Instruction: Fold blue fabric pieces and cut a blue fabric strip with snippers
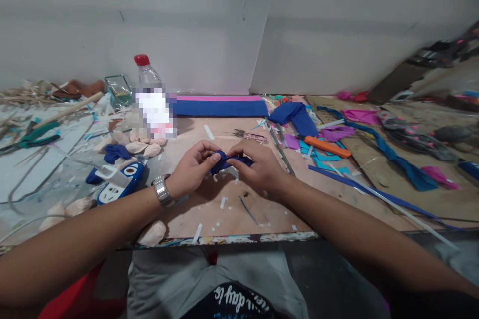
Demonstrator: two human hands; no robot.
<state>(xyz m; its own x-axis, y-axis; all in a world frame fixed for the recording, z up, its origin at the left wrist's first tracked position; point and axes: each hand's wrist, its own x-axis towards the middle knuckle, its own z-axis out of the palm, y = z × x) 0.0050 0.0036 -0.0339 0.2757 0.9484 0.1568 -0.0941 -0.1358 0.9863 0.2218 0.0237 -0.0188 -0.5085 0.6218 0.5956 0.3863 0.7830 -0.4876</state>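
The left hand (190, 168) and the right hand (264, 165) meet above the middle of the tabletop (277, 215), both pinching one small piece of blue cloth (217, 163) between thumb and fingers. The cloth looks bunched; whether it touches the wood is unclear. Just beyond the right hand lie small pink snips (250, 135), and farther right an orange cutter (326, 146). A folded blue strip (220, 108) runs along the back edge, beside a red-capped bottle (141, 61). Toward the left edge, near the watch (163, 191), sits a blue-and-white power strip (119, 189).
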